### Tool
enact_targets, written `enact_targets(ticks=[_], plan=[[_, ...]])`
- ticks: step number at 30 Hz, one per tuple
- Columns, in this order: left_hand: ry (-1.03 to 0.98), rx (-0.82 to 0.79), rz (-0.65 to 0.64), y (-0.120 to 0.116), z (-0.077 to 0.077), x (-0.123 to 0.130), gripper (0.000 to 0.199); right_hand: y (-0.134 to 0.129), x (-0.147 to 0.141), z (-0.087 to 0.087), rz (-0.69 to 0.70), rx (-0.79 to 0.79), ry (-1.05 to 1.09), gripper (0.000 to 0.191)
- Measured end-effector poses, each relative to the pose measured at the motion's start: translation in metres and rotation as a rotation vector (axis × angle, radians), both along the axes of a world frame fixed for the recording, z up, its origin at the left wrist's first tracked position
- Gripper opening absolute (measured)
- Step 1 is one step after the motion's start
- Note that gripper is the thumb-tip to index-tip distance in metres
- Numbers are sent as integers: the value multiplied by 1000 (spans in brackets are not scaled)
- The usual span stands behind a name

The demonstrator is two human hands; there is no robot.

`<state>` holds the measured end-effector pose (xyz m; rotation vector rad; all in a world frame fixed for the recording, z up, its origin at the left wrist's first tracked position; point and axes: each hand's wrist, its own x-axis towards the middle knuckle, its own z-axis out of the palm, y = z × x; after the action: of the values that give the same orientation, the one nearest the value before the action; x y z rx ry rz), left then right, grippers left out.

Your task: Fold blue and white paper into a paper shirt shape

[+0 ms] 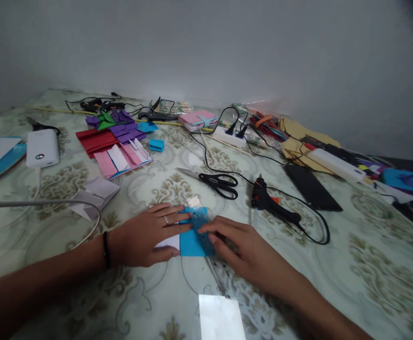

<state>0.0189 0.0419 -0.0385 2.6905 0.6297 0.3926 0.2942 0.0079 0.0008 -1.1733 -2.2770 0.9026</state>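
A piece of paper, blue (192, 243) with a white part beside it, lies on the patterned tablecloth in front of me. My left hand (144, 236) rests flat on it, fingers stretched out toward the blue part. Slanting across the blue paper is a clear ruler (200, 218), its lower end running toward the bottom of the view. My right hand (240, 243) has its index finger and thumb at the ruler's edge over the paper, the other fingers curled behind. Part of the paper is hidden under both hands.
Black scissors (219, 182) and a black glue gun (270, 200) with its cord lie beyond my right hand. A white power strip (229, 137), folded coloured papers (121, 158), a power bank (42, 148) and a dark phone-like slab (313, 186) surround them. A white strip (221, 316) lies nearest me.
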Motion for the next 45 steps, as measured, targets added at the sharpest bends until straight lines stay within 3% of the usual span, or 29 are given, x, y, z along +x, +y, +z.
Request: enact_targets(ticks=[25,45], plan=[[17,-4,-4,1,2,1,55,1,-2,0,-12,-8,9,25],[0,-25,-12,1,5,1,57,8,4,-4,-201,53,-14,23]])
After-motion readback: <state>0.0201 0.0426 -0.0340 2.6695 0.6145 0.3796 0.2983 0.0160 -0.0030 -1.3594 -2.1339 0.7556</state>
